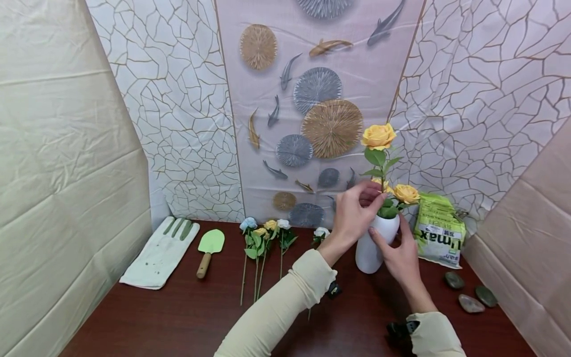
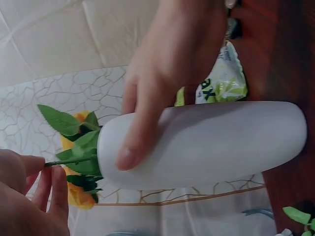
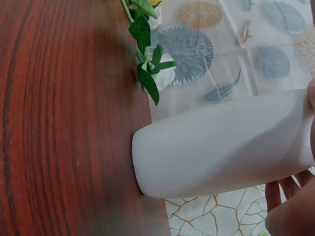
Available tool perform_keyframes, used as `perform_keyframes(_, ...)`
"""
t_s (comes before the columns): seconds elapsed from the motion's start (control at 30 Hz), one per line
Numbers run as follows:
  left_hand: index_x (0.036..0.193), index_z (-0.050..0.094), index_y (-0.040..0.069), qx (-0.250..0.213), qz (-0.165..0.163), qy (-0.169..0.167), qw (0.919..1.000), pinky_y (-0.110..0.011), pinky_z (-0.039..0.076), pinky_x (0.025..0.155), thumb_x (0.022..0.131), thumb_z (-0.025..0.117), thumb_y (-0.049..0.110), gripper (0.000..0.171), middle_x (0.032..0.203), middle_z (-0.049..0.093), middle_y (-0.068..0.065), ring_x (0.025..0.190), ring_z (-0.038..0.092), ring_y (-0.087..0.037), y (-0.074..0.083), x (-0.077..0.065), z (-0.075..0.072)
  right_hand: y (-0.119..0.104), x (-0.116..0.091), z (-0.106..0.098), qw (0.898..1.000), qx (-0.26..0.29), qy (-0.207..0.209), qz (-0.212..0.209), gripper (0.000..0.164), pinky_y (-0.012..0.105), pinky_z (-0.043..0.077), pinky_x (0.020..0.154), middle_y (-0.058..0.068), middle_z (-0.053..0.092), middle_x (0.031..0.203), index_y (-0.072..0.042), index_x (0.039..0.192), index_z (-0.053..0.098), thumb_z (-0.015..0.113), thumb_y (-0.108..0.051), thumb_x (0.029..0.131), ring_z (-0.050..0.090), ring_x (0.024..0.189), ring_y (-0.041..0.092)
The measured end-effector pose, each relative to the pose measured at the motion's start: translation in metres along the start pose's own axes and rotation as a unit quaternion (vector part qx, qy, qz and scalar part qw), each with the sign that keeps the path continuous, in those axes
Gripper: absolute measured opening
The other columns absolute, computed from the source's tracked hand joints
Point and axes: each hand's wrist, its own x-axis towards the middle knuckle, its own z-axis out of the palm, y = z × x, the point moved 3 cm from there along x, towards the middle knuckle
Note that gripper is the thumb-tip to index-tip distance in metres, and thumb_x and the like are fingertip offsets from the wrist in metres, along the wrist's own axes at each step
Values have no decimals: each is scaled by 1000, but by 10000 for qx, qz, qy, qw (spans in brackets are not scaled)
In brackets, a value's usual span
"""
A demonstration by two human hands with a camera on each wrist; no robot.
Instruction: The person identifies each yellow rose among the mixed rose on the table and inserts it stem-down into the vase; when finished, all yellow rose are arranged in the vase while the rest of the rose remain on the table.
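Your left hand (image 1: 352,212) pinches the tall yellow rose (image 1: 378,137) by its stem above the white vase (image 1: 368,254), seemingly keeping it upright; your right hand (image 1: 403,259) grips the white vase near its mouth, likely for steadiness.

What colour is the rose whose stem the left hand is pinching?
Yellow; the rose shows best in the head view, above the left hand.

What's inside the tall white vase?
At the mouth of the white vase, yellow roses and green leaves show. Anything deeper and the lower end of the green stem the left hand pinches are covered.
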Motion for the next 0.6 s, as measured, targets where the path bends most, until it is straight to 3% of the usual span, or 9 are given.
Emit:
perform_keyframes(0.3,105,76,17,644,-121,-409,9970,-5,50,71,93,73,23,13,92,77,8,78,65,11,-17,-11,11,1,0,-1,10000,0,-10,-14,83,9,45,78,11,57,139,-36,157,31,78,-33,88,53,112,5)
perform_keyframes(0.47,102,78,22,1107,-30,-646,9918,-8,52,72,94,73,27,11,92,77,12,79,66,9,-19,-13,12,1,0,0,10000,63,-7,-15,82,9,45,80,7,57,140,-39,156,31,78,-34,89,54,115,10)
perform_keyframes(0.6,102,79,25,1435,64,-635,9876,-11,53,73,94,72,33,13,93,77,16,84,68,7,-18,-13,10,1,-1,0,10000,61,-12,-14,82,9,45,81,6,57,139,-40,156,30,77,-37,89,54,116,13)
